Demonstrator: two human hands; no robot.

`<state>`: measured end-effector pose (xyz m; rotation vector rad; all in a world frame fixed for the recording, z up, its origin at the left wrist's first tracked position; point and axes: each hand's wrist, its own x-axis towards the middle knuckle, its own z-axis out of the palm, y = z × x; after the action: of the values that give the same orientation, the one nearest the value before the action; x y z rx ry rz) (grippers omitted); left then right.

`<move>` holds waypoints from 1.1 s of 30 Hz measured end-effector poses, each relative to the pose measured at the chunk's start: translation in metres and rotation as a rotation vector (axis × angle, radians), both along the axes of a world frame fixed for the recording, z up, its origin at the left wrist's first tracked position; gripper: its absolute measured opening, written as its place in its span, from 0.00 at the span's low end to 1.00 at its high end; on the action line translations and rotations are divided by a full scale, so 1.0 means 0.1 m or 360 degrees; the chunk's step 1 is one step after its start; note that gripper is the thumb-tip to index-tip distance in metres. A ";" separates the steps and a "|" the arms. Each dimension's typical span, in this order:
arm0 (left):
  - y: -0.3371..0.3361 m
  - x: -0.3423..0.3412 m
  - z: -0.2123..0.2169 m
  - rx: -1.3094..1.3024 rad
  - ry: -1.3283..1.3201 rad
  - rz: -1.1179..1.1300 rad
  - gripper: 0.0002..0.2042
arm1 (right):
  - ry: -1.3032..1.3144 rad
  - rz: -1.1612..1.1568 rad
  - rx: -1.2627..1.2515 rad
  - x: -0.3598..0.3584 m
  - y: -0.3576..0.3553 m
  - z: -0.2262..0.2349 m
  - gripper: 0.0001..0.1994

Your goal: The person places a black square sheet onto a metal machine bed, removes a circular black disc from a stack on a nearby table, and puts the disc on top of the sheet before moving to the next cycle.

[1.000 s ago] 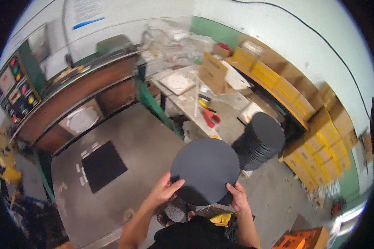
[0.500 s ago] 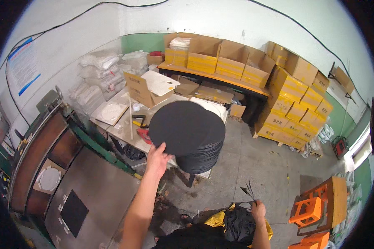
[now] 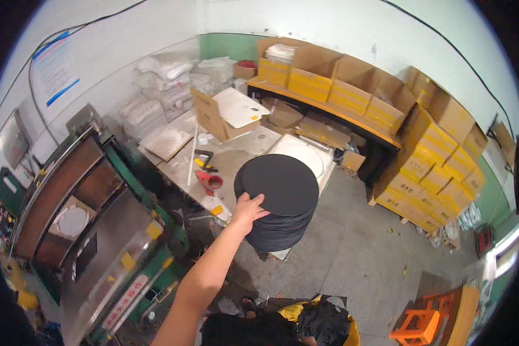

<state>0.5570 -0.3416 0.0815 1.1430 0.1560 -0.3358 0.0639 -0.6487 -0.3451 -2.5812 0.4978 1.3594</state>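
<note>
My left hand (image 3: 250,213) is at the near left edge of a tall stack of round black discs (image 3: 282,179). Its fingers are bent over the rim and closed on the top disc, which lies level with the pile. The stack stands on the near right corner of a worktable (image 3: 254,144). My right hand is out of sight; only a small patch of skin shows at the lower edge, beside a yellow bag (image 3: 352,334) holding crumpled black material (image 3: 323,320).
On the table are a red tape dispenser (image 3: 213,181), a yellow-and-black tool (image 3: 205,160) and an open carton (image 3: 216,121). A green press (image 3: 138,184) with a blurred metal plate (image 3: 118,230) stands left. Stacked cartons (image 3: 427,167) and orange stools (image 3: 415,327) stand right.
The top disc, earlier sticking out to the left, now lies over the stack with my left hand still on it. My right hand and its black scraps have left view. The press plate has shifted.
</note>
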 end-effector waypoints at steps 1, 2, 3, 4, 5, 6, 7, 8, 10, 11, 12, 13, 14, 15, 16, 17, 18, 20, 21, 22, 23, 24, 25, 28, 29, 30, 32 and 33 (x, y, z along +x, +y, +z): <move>0.00 -0.02 0.02 -0.0073 -0.0027 -0.0046 0.16 | -0.0001 0.0192 0.0137 0.20 -0.01 -0.08 0.17; 0.02 -0.05 0.06 -0.0142 -0.0057 -0.0087 0.17 | -0.0014 0.0384 0.0244 0.43 0.01 -0.15 0.15; 0.06 -0.09 0.08 -0.0210 -0.0086 -0.0126 0.19 | -0.0054 0.0576 0.0298 0.69 0.03 -0.19 0.14; 0.14 -0.12 0.10 -0.0240 -0.0084 -0.0177 0.21 | -0.0144 0.0787 0.0319 1.01 0.07 -0.21 0.14; 0.23 -0.20 0.14 -0.0193 -0.0095 -0.0223 0.22 | -0.0256 0.0951 0.0273 1.30 0.07 -0.21 0.13; 0.38 -0.34 0.18 -0.0147 -0.0106 -0.0262 0.22 | -0.0380 0.1071 0.0198 1.59 0.06 -0.20 0.12; 0.73 -0.50 0.15 -0.0104 -0.0115 -0.0239 0.23 | -0.0584 0.1152 0.0077 1.97 0.04 -0.26 0.11; 1.10 -0.73 -0.01 -0.0082 -0.0144 -0.0128 0.23 | -0.0764 0.1036 0.0143 2.34 0.20 -0.11 0.09; 1.79 -1.36 -0.34 -0.0088 -0.0080 0.0173 0.22 | -0.0337 0.1338 0.0245 3.06 0.28 0.06 0.08; 2.14 -1.79 -0.48 -0.0097 0.0014 0.0408 0.21 | -0.0577 0.1528 0.0304 3.19 0.30 0.14 0.07; 2.51 -2.38 -0.77 -0.0031 0.0144 0.0743 0.20 | -0.0820 0.1768 0.0422 3.33 0.35 0.16 0.07; 2.88 -2.96 -1.08 0.0022 0.0273 0.1082 0.19 | -0.1070 0.1994 0.0571 3.51 0.39 0.13 0.07; 3.15 -3.61 -1.37 0.0076 0.0380 0.1413 0.18 | -0.1314 0.2206 0.0758 3.71 0.49 0.09 0.06; 3.42 -4.27 -1.57 0.0114 0.0476 0.1742 0.16 | -0.1217 0.2277 0.0589 3.89 0.58 -0.06 0.06; 3.76 -4.81 -1.90 0.0233 0.0389 0.1939 0.13 | -0.0724 0.1971 0.0477 4.25 0.34 -0.28 0.08; 3.97 -5.50 -2.04 0.0446 0.0361 0.2167 0.11 | -0.0306 0.1616 0.0391 4.42 0.45 -0.41 0.11; 4.07 -6.21 -1.70 0.0966 0.0378 0.2458 0.09 | -0.0121 0.0962 0.0598 4.15 1.00 -0.44 0.12; 4.01 -7.14 -0.76 0.1574 0.0347 0.3179 0.05 | 0.0161 0.0449 0.0751 3.81 1.79 -0.23 0.12; 3.93 -7.40 -0.30 0.1988 0.0329 0.3482 0.05 | 0.0241 0.0438 0.0750 3.66 2.10 -0.15 0.13; 3.78 -8.08 -0.07 0.2753 0.0458 0.3658 0.07 | 0.0352 0.0525 0.0783 3.48 2.53 -0.09 0.13; 3.66 -8.34 0.29 0.2808 0.0974 0.3753 0.08 | 0.0386 0.0557 0.0811 3.36 2.81 -0.06 0.14; 3.57 -8.87 0.32 0.2847 0.1002 0.4096 0.10 | 0.0447 0.0628 0.0835 3.28 3.09 -0.08 0.14; 3.51 -9.25 0.43 0.3081 0.1331 0.4075 0.11 | 0.0505 0.0670 0.0875 3.15 3.37 -0.12 0.15; 3.45 -9.84 0.61 0.2812 0.1685 0.3998 0.13 | 0.0682 0.0738 0.1000 3.19 4.02 -0.37 0.16; 3.55 -10.01 0.55 0.2155 0.1294 0.3975 0.14 | 0.0846 0.0669 0.1164 3.37 4.19 -0.61 0.17; 3.79 -10.18 0.17 0.1423 0.0869 0.3829 0.14 | 0.1432 0.0278 0.1315 4.00 4.24 -0.87 0.18; 3.78 -10.12 0.40 0.1336 0.0542 0.3943 0.12 | 0.0807 0.0636 0.1324 3.16 4.64 -0.61 0.15; 3.51 -10.27 0.45 0.1251 0.0434 0.4068 0.11 | 0.0510 0.0894 0.1183 2.75 4.94 -0.32 0.14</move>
<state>-0.4697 0.0089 0.1264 0.7731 1.8205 1.9778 0.3389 -0.1543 -0.3767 -1.9358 -0.6451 1.6983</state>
